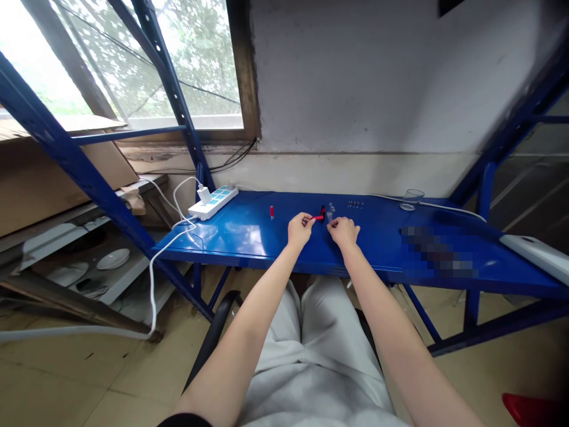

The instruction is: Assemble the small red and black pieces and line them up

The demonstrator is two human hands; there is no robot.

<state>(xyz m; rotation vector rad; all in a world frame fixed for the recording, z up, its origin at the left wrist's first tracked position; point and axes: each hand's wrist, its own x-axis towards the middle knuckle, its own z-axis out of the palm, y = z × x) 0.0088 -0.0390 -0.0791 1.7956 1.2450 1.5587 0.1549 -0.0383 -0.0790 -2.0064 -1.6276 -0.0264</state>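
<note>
Over the middle of the blue metal table, my left hand [300, 229] pinches a thin red piece [318, 217] that points to the right. Just to the right, my right hand [344, 230] has its fingertips together at the small clear pieces [331, 211]; whatever lies between them is too small to make out. Dark and red small parts [323, 210] lie between and behind the two hands. A red-capped small piece [272, 212] stands by itself left of my left hand. Behind my right hand is a group of several tiny clear pieces [355, 205].
A white power strip [213, 202] with a plugged-in cable is at the table's left end. Toward the right are a clear glass [411, 200], a pixelated dark object [438, 252] and a white object [536, 255]. Blue posts rise at both sides.
</note>
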